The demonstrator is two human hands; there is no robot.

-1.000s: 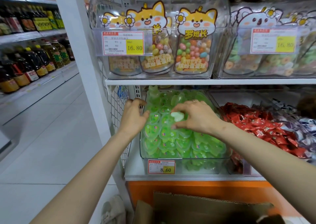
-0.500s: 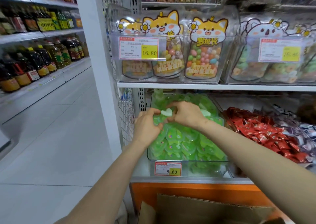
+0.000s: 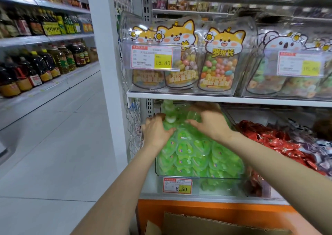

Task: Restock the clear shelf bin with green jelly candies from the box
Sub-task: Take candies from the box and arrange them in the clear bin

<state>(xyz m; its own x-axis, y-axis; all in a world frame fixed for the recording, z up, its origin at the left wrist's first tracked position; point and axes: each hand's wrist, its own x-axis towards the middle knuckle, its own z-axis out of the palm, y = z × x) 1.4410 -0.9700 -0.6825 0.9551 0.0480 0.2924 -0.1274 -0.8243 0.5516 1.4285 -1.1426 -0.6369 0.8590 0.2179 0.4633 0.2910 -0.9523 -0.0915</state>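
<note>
Your clear bin [image 3: 203, 178], lower centre, is heaped high with green jelly candies [image 3: 194, 154], so you look nearly done. Your right hand [image 3: 210, 125] presses flat on the pile, fingers spread. Your left hand [image 3: 158, 132] has its fingers buried, grip unreadable. The box [image 3: 215, 224] sits at the bottom edge.

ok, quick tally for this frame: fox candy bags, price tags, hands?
Fox candy bags: 3
Price tags: 3
Hands: 2, left hand and right hand
Total: 8
</note>
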